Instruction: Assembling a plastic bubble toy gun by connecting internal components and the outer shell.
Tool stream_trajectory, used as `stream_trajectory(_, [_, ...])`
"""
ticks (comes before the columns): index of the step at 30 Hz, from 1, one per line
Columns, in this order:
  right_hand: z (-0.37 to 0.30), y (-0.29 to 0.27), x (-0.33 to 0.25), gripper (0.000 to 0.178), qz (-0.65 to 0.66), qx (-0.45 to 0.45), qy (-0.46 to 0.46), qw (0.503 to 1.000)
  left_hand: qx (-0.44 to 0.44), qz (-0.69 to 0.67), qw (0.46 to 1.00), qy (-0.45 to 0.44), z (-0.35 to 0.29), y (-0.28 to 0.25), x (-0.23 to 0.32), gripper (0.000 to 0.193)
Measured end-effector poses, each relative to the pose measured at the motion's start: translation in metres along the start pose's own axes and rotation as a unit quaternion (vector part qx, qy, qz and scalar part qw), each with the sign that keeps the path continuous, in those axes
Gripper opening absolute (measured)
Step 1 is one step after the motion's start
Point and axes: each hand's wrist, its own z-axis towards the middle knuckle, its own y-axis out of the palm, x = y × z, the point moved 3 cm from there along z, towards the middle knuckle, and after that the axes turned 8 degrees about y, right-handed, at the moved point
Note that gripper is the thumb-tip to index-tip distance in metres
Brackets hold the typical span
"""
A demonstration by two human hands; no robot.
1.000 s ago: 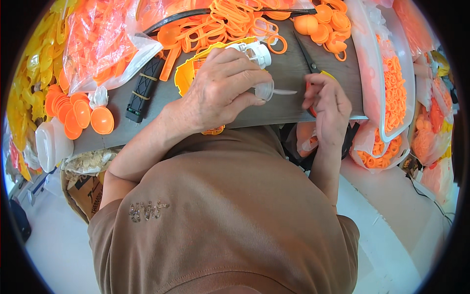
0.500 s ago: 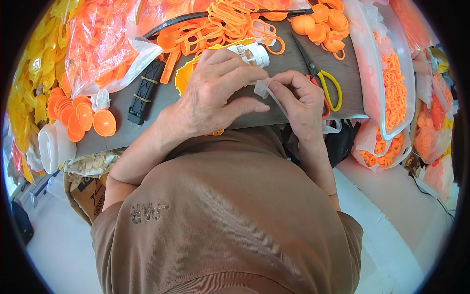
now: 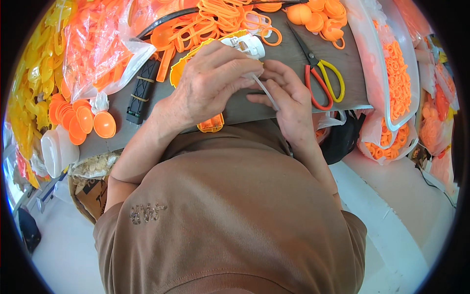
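Observation:
Between both hands is a thin, translucent white strip (image 3: 266,91), apparently plastic. My left hand (image 3: 208,81) pinches its upper end, the fingertips partly hidden. Lower down, my right hand (image 3: 292,95) grips the strip, thumb against the curled fingers. Under and behind my left hand lies a yellow-orange plastic housing (image 3: 211,125), mostly covered by the hand. A white round plastic part (image 3: 252,46) sits just beyond the left knuckles. To the right of my right hand, scissors (image 3: 318,68) with one red and one yellow handle lie spread on the dark table (image 3: 350,73).
Orange loops (image 3: 223,17) and orange half-round pieces (image 3: 320,19) are heaped at the back. Orange spoon-like cups (image 3: 104,124) and a black bar with rubber bands (image 3: 140,93) lie left. A clear tub (image 3: 391,125) of small orange rings stands right; bagged orange parts (image 3: 98,49) sit back left.
My left fingers have closed onto the strip's upper end, and the strip's wider flap is now hidden. My right hand has shifted slightly left and down, with its fingers turned inward.

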Motion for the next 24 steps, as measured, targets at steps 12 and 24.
stream_trajectory(12, [0.006,0.009,0.01,0.03,0.122,0.003,-0.037,0.992,-0.02,0.034,0.999,-0.001,0.003,0.002,-0.007,0.024])
stream_trajectory(24, [0.001,0.01,0.017,0.031,0.182,-0.023,-0.051,0.982,-0.041,0.081,0.996,0.019,0.005,0.003,-0.006,0.021])
